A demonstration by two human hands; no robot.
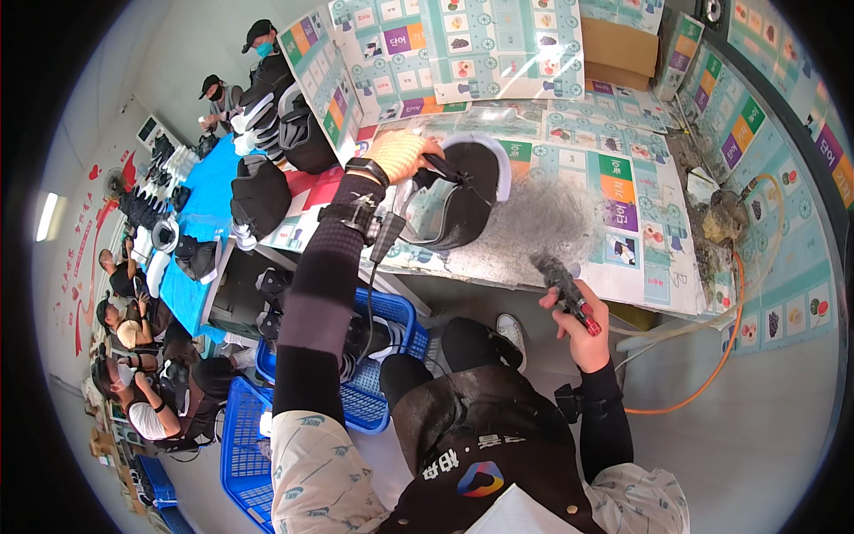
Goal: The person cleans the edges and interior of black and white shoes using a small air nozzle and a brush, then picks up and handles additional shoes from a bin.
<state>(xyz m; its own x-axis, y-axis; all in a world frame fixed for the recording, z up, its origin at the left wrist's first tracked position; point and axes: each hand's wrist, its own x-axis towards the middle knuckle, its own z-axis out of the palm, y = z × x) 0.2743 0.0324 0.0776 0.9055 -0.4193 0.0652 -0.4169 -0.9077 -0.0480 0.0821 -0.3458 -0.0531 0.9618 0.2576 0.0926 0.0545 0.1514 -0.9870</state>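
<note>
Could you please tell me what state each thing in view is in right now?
Left hand: gloved, gripping the shoe.
Black shoe with white sole: held tilted above the table, opening toward the person.
Right hand: closed around the tool.
Black spray tool with red trigger: held up, nozzle pointing at the shoe.
Blue plastic crate: open, holding dark items.
Paper-covered table: stained grey.

A: Counts at the bench?
B: One black shoe (463,191), one spray gun (565,289), one orange hose (712,374).
A: Crates?
B: Two blue crates (382,392). One cardboard box (618,49).
A: People?
B: Two standing at the blue table (200,209), three or so seated, hard to tell.
</note>
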